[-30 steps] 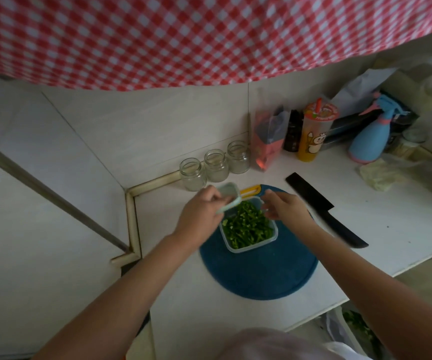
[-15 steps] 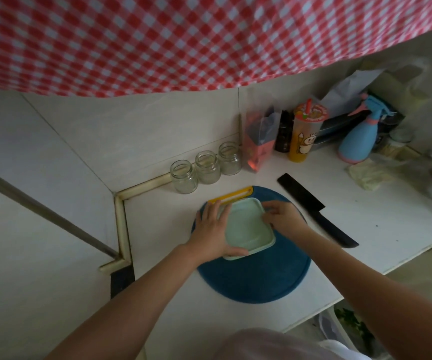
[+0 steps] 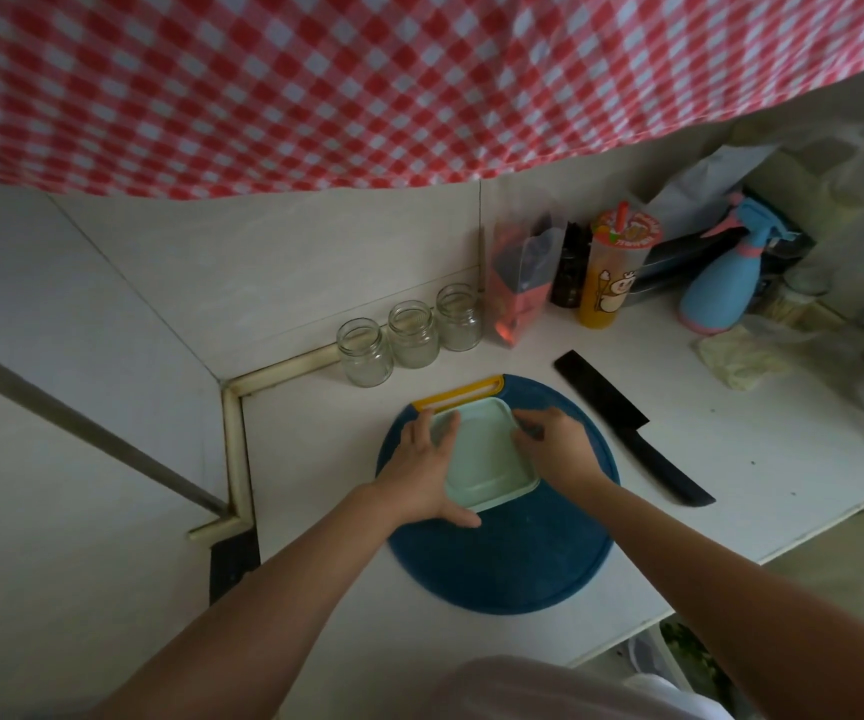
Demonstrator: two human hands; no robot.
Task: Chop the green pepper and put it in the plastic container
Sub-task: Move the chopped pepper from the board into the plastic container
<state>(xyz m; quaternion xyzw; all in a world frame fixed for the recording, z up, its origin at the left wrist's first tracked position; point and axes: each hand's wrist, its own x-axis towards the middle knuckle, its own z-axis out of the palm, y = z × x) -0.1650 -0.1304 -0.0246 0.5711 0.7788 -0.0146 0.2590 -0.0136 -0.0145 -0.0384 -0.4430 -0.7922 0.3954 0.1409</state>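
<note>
Since 1 second ago the pale green lid [image 3: 487,452] has come down onto the plastic container [image 3: 515,498], hiding the pepper; it sits on the blue cutting board [image 3: 502,558]. Left hand [image 3: 427,472] presses flat, fingers straight; right hand [image 3: 557,452] curls its fingers over the lid's right rim.

Plastic container [image 3: 512,501]: closed.
Square, pale-green lid [image 3: 487,454] seated flat; sits upright on far half of blue cutting board [image 3: 502,563], just beside its yellow handle [image 3: 458,394]. Contents hidden.
</note>
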